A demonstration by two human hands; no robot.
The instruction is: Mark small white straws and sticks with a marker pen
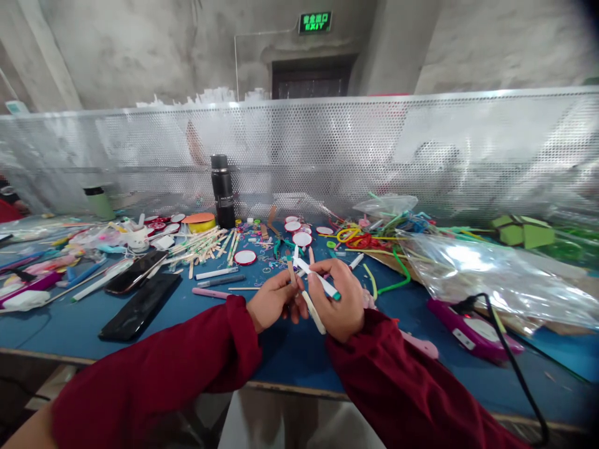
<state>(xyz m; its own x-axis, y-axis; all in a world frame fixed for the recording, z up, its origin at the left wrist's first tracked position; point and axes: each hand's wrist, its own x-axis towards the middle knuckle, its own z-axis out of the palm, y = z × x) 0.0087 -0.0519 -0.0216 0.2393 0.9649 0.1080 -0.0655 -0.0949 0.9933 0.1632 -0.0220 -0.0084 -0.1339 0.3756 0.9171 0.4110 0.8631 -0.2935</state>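
My left hand [275,300] is closed, pinching a thin wooden craft stick [291,272] that points up and away from me. Close beside it, my right hand [344,302] grips a white marker [322,280] with a green end, its other end slanting toward the stick. A pale, flat strip [313,313] juts out below the right fingers; which hand supports it I cannot tell. Left of my hands lie a pink marker [210,293], a grey-blue marker [221,282] and a white marker [216,273] on the blue tabletop [196,340].
A pile of craft sticks [201,247] spreads before a black bottle [223,193]. Two phones, the nearer one black [140,307], lie left. On the right are a purple power strip [472,329], clear plastic bags [491,274] and coloured pipe cleaners [362,238]. A perforated metal screen [327,149] stands behind.
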